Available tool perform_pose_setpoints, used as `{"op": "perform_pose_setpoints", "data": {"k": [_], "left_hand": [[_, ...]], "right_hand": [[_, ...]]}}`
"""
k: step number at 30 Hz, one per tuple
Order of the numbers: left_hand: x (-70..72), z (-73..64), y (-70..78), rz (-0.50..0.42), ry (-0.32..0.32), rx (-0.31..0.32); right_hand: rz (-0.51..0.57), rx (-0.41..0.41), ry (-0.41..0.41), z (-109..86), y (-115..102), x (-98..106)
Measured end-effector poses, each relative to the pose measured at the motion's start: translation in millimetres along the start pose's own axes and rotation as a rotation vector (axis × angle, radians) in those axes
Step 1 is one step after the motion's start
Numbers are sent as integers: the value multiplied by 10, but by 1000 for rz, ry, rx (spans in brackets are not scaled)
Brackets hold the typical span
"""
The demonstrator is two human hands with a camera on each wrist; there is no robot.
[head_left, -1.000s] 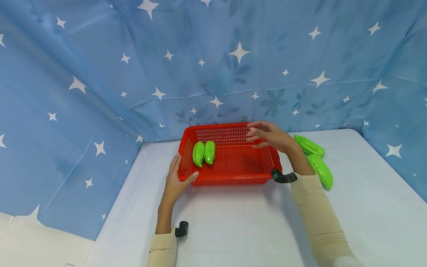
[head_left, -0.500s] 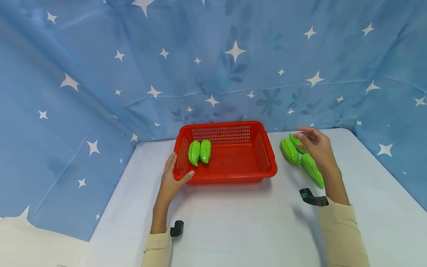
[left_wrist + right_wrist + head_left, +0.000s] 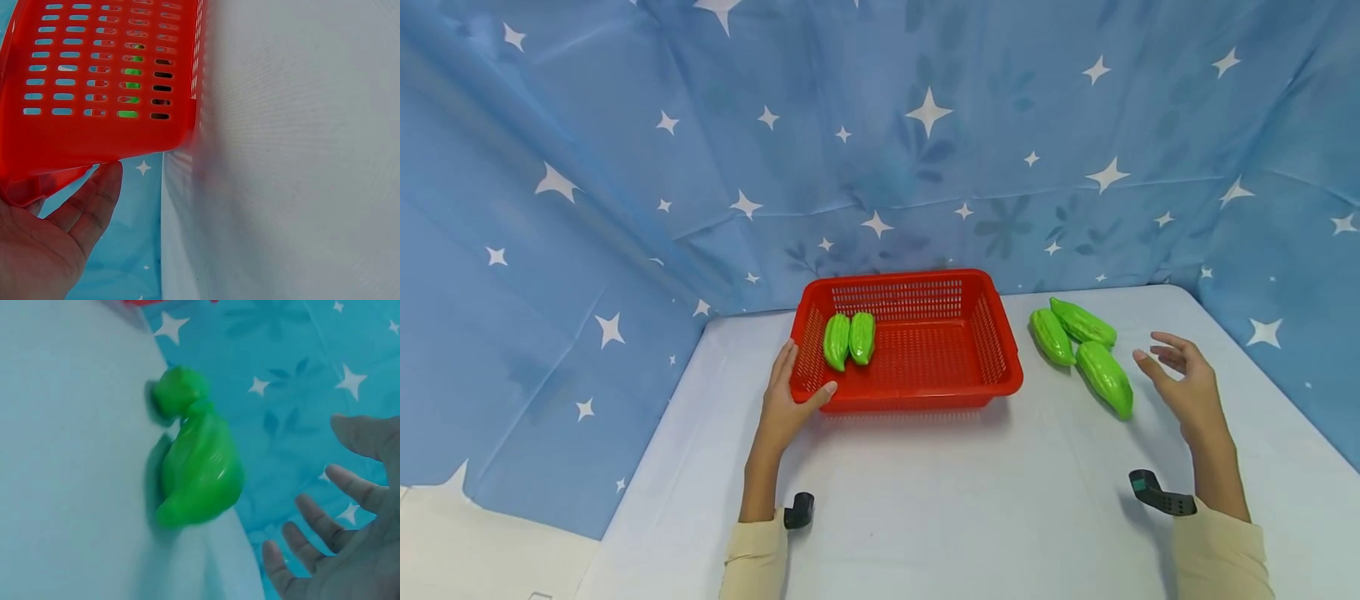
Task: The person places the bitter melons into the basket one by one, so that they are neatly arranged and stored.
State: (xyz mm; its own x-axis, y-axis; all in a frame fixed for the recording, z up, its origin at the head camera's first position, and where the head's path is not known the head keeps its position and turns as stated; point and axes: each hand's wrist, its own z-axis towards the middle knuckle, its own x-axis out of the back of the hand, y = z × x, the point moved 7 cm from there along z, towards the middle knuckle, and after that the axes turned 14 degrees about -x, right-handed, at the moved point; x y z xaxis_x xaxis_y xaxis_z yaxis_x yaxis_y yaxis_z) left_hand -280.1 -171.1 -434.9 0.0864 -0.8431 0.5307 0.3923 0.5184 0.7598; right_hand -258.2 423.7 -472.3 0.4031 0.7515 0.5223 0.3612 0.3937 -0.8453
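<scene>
My left hand (image 3: 784, 408) holds the near-left corner of a red slotted plastic basket (image 3: 917, 392), thumb at the front rim and fingers along the left side. Inside, at the left end, lie two glossy green ridged gourds (image 3: 862, 337) with pointed tips, side by side. In the left wrist view the fingers (image 3: 103, 194) reach the basket's rim; slivers of green show through the slots. To the right of the basket lie three more green gourds (image 3: 1105, 379) in a close group. My right hand (image 3: 1187, 387) hovers just right of them, fingers spread and loosely bent, holding nothing.
A white-covered table (image 3: 970, 500) carries everything. Behind it and at both sides hangs a blue curtain (image 3: 880, 158) with white stars. The basket's back rim stands near the table's far edge.
My right hand has moved from over the basket's right end, across the gourds on the table, to their right side. My left hand stays at the basket's corner.
</scene>
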Motion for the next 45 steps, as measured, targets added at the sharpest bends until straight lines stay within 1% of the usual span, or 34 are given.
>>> {"op": "perform_pose_setpoints", "data": {"k": [1,3,6,8,9,11,13,16,20,22,25,29,33,45], "left_hand": [[2,0,3,0,1,-1],[9,5,9,3,4,-3],[11,10,13,9,6,-9],[8,12,10,14,5,-12],[6,12,9,16,5,-13],[3,10,4,19,4,-11],[0,8,3,18,3,-7],[0,8,3,18,2,-1],[6,14,4,19,5,5],[4,16,1,15,6,5],[-5,17,-6,10,6,0],[-11,13,-15,10,10,-7],[-13,7,-20,14,14,-11],[-9,12,-5,-4,14,-4]], "right_hand": [[-32,-7,-23,23,67,-20],[-58,-10,-99,7,107,-72],[-88,-31,-197,-163,0,-141],[-106,-37,-240,-283,-93,-188],[-124,-29,-245,-331,-131,-209],[-172,-8,-242,-390,-189,-253],[-222,20,-226,-407,-217,-299],[-293,66,-181,-394,-240,-356],[-352,110,-123,-350,-245,-422],[-375,116,-96,-335,-238,-446],[-410,102,-62,-340,-229,-466],[-420,63,-32,-391,-225,-489],[-407,41,-10,-423,-219,-501],[-363,49,13,-452,-223,-481]]}}
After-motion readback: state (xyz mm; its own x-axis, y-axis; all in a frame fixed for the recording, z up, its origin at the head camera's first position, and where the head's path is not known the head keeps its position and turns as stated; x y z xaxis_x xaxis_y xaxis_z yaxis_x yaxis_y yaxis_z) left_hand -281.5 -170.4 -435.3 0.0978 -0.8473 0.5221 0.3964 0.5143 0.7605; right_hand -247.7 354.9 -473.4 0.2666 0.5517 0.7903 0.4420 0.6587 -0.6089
